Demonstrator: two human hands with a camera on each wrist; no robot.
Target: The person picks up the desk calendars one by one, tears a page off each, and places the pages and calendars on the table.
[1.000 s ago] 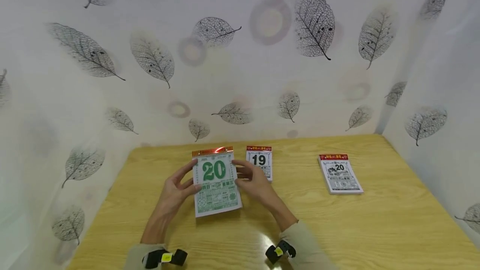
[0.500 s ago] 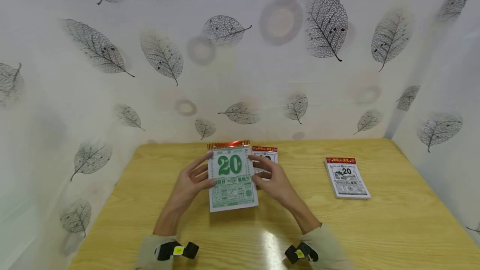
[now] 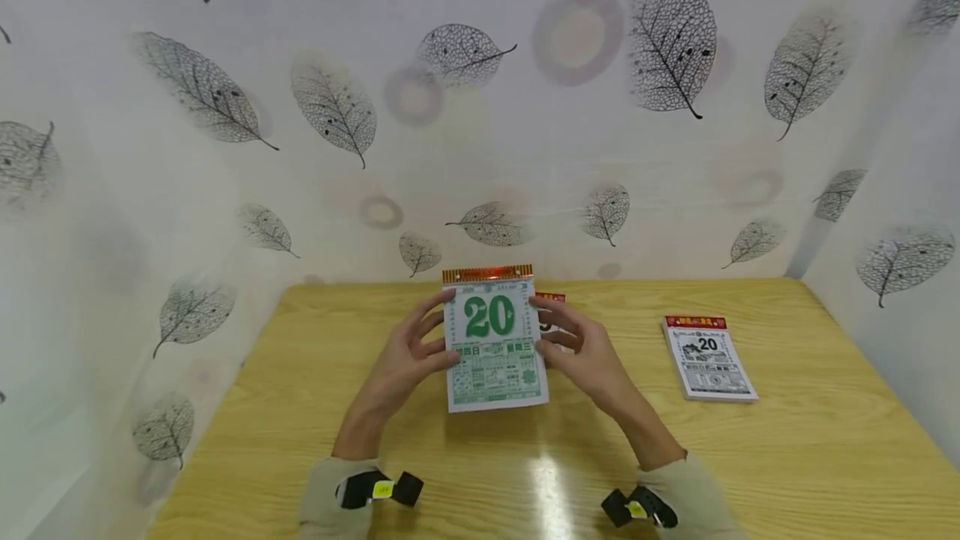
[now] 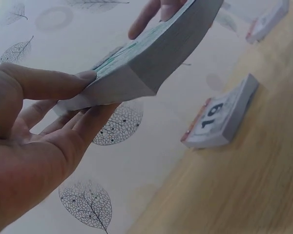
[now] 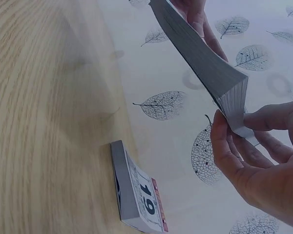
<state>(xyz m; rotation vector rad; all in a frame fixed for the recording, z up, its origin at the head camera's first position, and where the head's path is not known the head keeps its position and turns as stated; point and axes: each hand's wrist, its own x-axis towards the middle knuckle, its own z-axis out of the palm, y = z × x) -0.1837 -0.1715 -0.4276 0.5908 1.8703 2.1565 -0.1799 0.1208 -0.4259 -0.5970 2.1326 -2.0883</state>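
Observation:
A thick tear-off calendar (image 3: 495,373) with a large green 20 and a shiny red-gold top strip is held above the table. My left hand (image 3: 401,357) pinches its left edge, thumb on the front and fingers behind. The right hand (image 3: 592,357) grips the opposite edge the same way. From the left wrist, the page block (image 4: 173,56) looks bent at its side. In the right wrist view the stacked pages (image 5: 205,58) fan slightly near the right fingers. Behind the held calendar, a smaller one showing 19 (image 5: 139,192) lies on the table, mostly hidden in the head view.
Another small calendar (image 3: 708,361), with a black 20 and a red header, lies on the table to the right. The wooden table (image 3: 315,407) ends at a pale leaf-printed backdrop (image 3: 480,148), which also rises at both sides.
Both hands have carried the green 20 calendar to the right and raised it slightly; it now covers most of the 19 calendar. The head view has shifted a little too.

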